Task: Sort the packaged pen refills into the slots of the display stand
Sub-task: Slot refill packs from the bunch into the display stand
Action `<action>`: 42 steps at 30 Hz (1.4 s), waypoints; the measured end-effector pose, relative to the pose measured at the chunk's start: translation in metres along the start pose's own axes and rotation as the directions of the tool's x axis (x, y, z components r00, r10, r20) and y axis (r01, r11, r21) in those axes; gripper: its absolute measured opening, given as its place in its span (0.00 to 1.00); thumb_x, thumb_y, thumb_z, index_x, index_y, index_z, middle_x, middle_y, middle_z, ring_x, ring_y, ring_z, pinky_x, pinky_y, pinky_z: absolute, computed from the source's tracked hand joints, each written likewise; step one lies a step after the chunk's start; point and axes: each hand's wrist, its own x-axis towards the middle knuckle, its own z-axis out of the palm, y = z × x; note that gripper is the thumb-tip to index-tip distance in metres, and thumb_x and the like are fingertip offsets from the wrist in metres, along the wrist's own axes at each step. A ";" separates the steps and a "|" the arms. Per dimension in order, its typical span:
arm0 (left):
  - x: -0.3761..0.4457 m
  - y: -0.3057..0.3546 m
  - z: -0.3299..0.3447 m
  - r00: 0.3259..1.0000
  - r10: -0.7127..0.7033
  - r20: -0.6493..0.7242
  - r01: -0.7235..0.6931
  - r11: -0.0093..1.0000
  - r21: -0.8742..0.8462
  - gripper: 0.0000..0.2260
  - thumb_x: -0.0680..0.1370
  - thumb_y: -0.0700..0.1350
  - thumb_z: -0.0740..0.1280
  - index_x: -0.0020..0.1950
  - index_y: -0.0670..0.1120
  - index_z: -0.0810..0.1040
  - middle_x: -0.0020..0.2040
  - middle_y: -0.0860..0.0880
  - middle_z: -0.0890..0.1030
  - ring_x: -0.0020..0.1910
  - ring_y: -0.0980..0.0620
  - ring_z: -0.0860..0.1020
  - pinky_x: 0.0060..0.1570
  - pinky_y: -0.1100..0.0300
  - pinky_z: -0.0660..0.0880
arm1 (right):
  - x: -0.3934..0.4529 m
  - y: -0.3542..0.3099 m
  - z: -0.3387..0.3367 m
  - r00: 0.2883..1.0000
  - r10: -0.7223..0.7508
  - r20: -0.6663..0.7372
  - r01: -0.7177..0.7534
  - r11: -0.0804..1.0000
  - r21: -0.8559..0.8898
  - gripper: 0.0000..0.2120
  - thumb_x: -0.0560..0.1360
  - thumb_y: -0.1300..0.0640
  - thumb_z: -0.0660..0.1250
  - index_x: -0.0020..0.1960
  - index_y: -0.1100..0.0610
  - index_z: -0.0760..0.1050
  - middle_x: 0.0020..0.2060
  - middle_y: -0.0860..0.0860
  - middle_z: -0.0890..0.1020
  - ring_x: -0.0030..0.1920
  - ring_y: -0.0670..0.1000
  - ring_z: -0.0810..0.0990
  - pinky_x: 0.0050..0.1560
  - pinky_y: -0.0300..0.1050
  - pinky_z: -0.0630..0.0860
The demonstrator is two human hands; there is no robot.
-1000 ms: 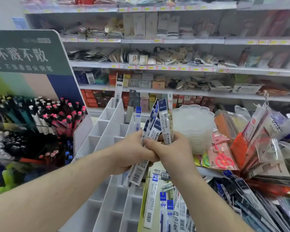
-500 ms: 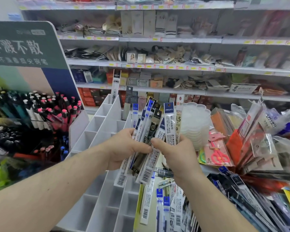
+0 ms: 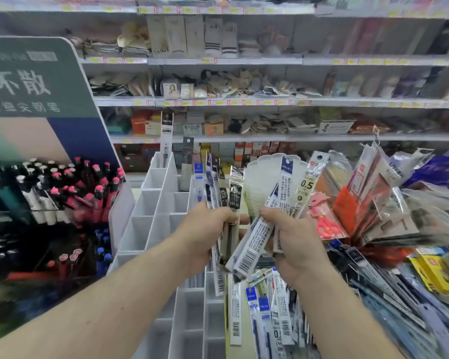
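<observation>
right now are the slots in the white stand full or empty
Mostly empty: the white stand shows bare compartments, with one refill pack upright in the top slot. Lower slots sit behind the arms, so cannot tell.

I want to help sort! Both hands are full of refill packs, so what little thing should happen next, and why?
Probably the right hand should carry its few packs over to an empty slot of the white display stand and slide them in. The packs are already split: the left hand grips the dark-labelled bunch, the right holds white ones, and most slots look empty.
</observation>
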 end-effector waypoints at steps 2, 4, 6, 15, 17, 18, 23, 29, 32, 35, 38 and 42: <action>-0.003 -0.001 0.003 0.998 -0.040 0.045 0.036 0.996 0.085 0.14 0.81 0.43 0.66 0.64 0.38 0.72 0.37 0.44 0.84 0.32 0.46 0.82 0.31 0.55 0.78 | -0.003 -0.001 0.005 1.000 -0.014 -0.015 0.014 1.000 0.022 0.05 0.76 0.66 0.69 0.41 0.64 0.79 0.32 0.60 0.82 0.28 0.54 0.81 0.26 0.41 0.76; -0.011 0.001 0.005 0.986 -0.080 0.144 0.065 0.992 0.111 0.15 0.81 0.52 0.67 0.59 0.41 0.76 0.35 0.46 0.84 0.29 0.48 0.81 0.28 0.58 0.77 | -0.006 0.000 0.011 0.999 -0.028 -0.028 0.030 0.998 0.062 0.03 0.76 0.67 0.69 0.43 0.65 0.80 0.32 0.58 0.83 0.27 0.53 0.82 0.24 0.40 0.75; -0.014 0.003 0.005 0.970 -0.075 0.231 0.056 0.994 0.088 0.19 0.77 0.55 0.70 0.59 0.41 0.78 0.42 0.43 0.86 0.37 0.45 0.85 0.34 0.54 0.81 | -0.008 -0.001 0.015 0.999 -0.038 -0.036 0.040 0.996 0.078 0.02 0.76 0.66 0.69 0.45 0.65 0.80 0.33 0.58 0.84 0.30 0.55 0.84 0.27 0.43 0.78; -0.008 0.000 0.000 0.984 0.061 0.167 -0.050 0.996 -0.072 0.14 0.75 0.36 0.72 0.59 0.41 0.74 0.47 0.42 0.87 0.45 0.43 0.86 0.40 0.49 0.82 | -0.008 -0.014 0.005 0.987 -0.105 -0.123 0.115 0.990 0.079 0.06 0.75 0.67 0.70 0.51 0.64 0.80 0.38 0.57 0.86 0.33 0.54 0.85 0.27 0.44 0.78; -0.003 -0.002 -0.001 0.986 0.149 0.076 -0.148 0.989 -0.012 0.12 0.75 0.37 0.73 0.55 0.44 0.76 0.46 0.45 0.87 0.46 0.45 0.86 0.49 0.44 0.82 | -0.006 -0.014 0.004 0.977 -0.133 -0.168 0.148 0.986 0.082 0.07 0.72 0.70 0.70 0.49 0.63 0.81 0.39 0.57 0.86 0.35 0.55 0.85 0.30 0.48 0.80; -0.001 -0.004 -0.002 0.978 0.200 0.051 -0.202 0.979 0.037 0.11 0.75 0.37 0.74 0.53 0.45 0.77 0.45 0.48 0.87 0.46 0.47 0.86 0.50 0.45 0.81 | -0.005 -0.014 0.005 0.973 -0.141 -0.181 0.155 0.985 0.071 0.07 0.72 0.71 0.70 0.47 0.62 0.81 0.39 0.57 0.86 0.35 0.56 0.85 0.33 0.50 0.81; -0.002 -0.007 -0.002 0.946 0.312 0.090 -0.323 0.934 0.155 0.08 0.76 0.36 0.73 0.52 0.47 0.82 0.45 0.50 0.87 0.44 0.52 0.86 0.39 0.63 0.81 | 0.000 -0.009 0.021 0.992 -0.078 -0.099 0.082 0.996 0.037 0.02 0.76 0.65 0.71 0.49 0.60 0.80 0.34 0.52 0.86 0.29 0.48 0.83 0.24 0.39 0.75; -0.005 -0.004 -0.003 0.946 0.287 0.153 -0.297 0.953 0.053 0.15 0.65 0.40 0.78 0.48 0.40 0.80 0.34 0.48 0.85 0.29 0.54 0.82 0.27 0.64 0.76 | 0.010 -0.006 0.030 0.997 0.012 0.078 -0.023 0.990 0.141 0.08 0.81 0.58 0.67 0.57 0.60 0.80 0.46 0.56 0.87 0.44 0.57 0.87 0.41 0.51 0.83; -0.004 -0.002 -0.006 0.952 0.282 0.119 -0.289 0.956 0.051 0.14 0.64 0.37 0.81 0.47 0.42 0.82 0.38 0.45 0.86 0.33 0.50 0.85 0.30 0.61 0.78 | 0.010 -0.009 0.027 0.992 0.067 0.102 -0.079 0.989 0.122 0.11 0.81 0.54 0.65 0.54 0.62 0.80 0.40 0.53 0.87 0.30 0.48 0.83 0.31 0.42 0.79; -0.003 -0.003 -0.009 0.967 0.252 0.028 -0.253 0.967 0.014 0.12 0.68 0.35 0.75 0.50 0.42 0.81 0.39 0.42 0.86 0.36 0.45 0.86 0.31 0.56 0.80 | 0.010 -0.012 0.020 0.992 0.105 0.066 -0.113 0.984 0.134 0.11 0.82 0.54 0.65 0.55 0.63 0.77 0.39 0.54 0.83 0.23 0.45 0.70 0.24 0.37 0.71; -0.001 -0.003 -0.010 0.968 0.251 0.002 -0.251 0.968 -0.015 0.12 0.75 0.30 0.69 0.44 0.47 0.85 0.40 0.41 0.86 0.37 0.44 0.86 0.31 0.54 0.81 | 0.009 -0.013 0.012 0.997 0.078 0.011 -0.079 0.990 0.121 0.16 0.81 0.47 0.64 0.57 0.61 0.77 0.39 0.51 0.75 0.23 0.45 0.64 0.24 0.38 0.64; -0.001 -0.002 -0.009 0.967 0.252 -0.039 -0.253 0.967 -0.027 0.10 0.74 0.30 0.69 0.46 0.44 0.85 0.41 0.40 0.86 0.37 0.43 0.86 0.31 0.53 0.81 | 0.001 -0.007 0.008 0.991 0.122 0.061 -0.131 0.975 0.177 0.24 0.81 0.44 0.55 0.54 0.62 0.80 0.28 0.48 0.67 0.22 0.46 0.59 0.22 0.38 0.57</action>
